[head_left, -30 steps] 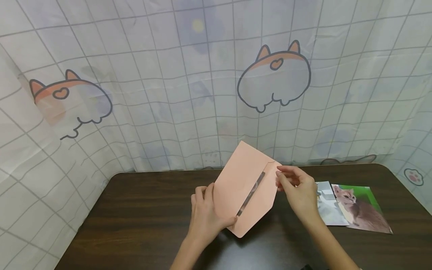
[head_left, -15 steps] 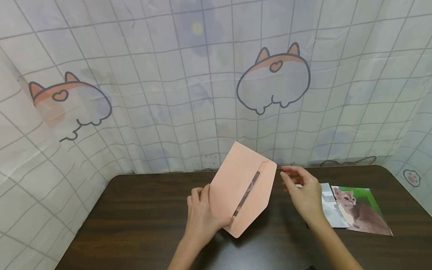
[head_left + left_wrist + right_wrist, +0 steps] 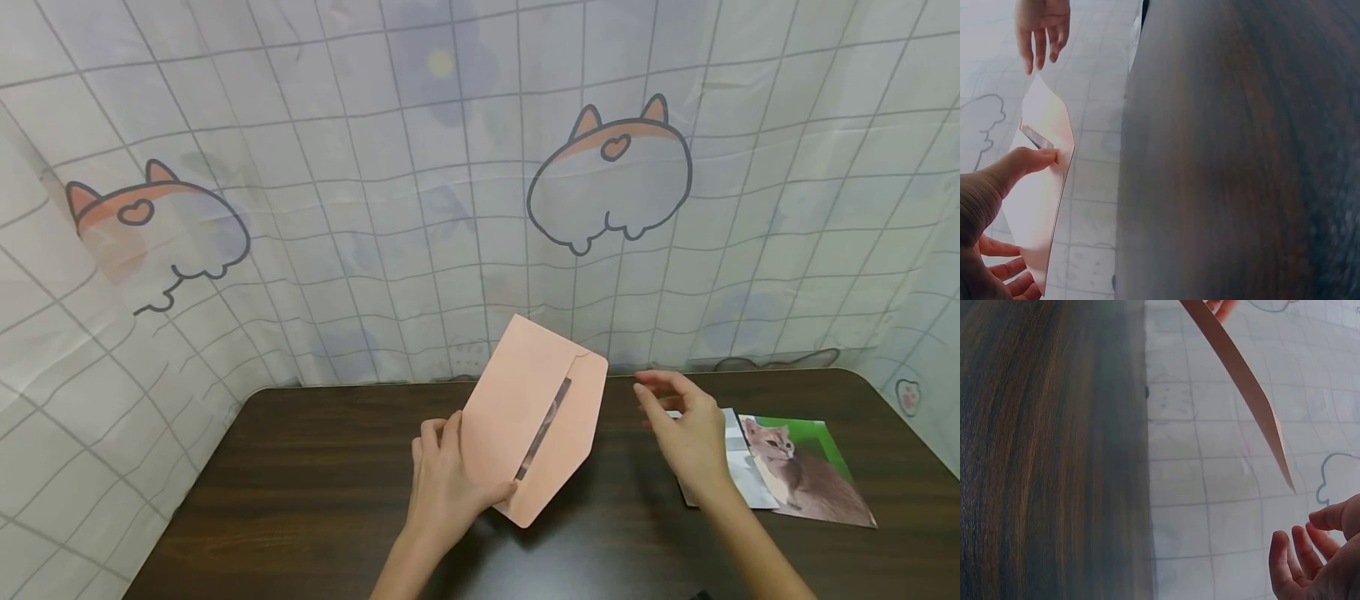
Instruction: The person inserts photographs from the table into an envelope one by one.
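Observation:
My left hand [image 3: 448,483] grips a pink envelope [image 3: 525,417] at its lower left, thumb on the front and fingers behind, as the left wrist view also shows. The envelope is tilted above the table with its flap opened to the right. A narrow strip of a dark picture card [image 3: 543,429] peeks out of the slot by the flap. Apart from the envelope, to its right, my right hand [image 3: 686,433] holds nothing, its fingers loosely bent. In the right wrist view the envelope [image 3: 1244,384] appears nearly edge-on, beyond the fingertips.
On the right side of the dark wooden table [image 3: 322,475] lie a cat photo [image 3: 806,475] and a whitish picture card [image 3: 742,475] partly under my right wrist. A white grid-patterned curtain [image 3: 360,208] hangs behind the table's back edge.
My right hand has let go of the envelope flap and moved right, away from it. My left hand has shifted slightly left with the envelope.

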`<state>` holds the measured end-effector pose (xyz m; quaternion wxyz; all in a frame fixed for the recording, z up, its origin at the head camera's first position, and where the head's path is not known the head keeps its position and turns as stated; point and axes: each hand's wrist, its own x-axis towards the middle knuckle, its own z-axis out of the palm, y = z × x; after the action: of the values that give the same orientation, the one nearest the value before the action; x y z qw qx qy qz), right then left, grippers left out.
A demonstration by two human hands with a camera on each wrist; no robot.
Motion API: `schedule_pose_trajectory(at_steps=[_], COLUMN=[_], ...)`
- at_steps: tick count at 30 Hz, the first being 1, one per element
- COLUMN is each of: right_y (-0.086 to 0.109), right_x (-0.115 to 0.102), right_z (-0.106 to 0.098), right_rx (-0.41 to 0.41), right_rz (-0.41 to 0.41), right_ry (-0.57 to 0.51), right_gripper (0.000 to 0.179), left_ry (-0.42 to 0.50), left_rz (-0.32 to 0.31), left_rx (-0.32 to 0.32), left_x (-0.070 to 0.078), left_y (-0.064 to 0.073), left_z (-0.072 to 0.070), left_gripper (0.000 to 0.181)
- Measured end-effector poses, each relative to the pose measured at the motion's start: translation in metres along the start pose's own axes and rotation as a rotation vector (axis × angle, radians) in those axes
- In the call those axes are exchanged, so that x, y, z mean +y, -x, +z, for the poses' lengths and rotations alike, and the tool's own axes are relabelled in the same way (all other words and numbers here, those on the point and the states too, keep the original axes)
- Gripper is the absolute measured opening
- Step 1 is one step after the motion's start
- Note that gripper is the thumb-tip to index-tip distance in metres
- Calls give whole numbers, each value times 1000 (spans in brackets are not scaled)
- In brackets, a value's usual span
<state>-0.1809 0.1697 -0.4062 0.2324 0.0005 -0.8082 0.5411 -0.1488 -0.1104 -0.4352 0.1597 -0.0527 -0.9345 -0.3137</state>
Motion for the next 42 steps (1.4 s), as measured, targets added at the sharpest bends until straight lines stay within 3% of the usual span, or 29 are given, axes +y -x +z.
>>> schedule_pose_trajectory(at_steps=[8,17,23,35,42], right_y=[-4,-12,-16,-22,-25], right_x=[5,16,25,44,53], right_z=[-4,-17,-24,-34,-42], right_rx=[-16,-6,-16,1,23], right_rz=[-5,-23,2,-43,-10], right_ry=[31,175,231,269,295], right_gripper=[18,20,24,24,26], left_ry=[14,-4,21,27,29], left_rz=[-16,-1,-31,-23,-34], left_rx=[-5,10,-5,-2,-6], left_x=[1,0,-1,-7,-7], left_y=[2,2,1,2,2], left_z=[0,1,-2,-6,-6], left_gripper=[103,101,102,102,103])
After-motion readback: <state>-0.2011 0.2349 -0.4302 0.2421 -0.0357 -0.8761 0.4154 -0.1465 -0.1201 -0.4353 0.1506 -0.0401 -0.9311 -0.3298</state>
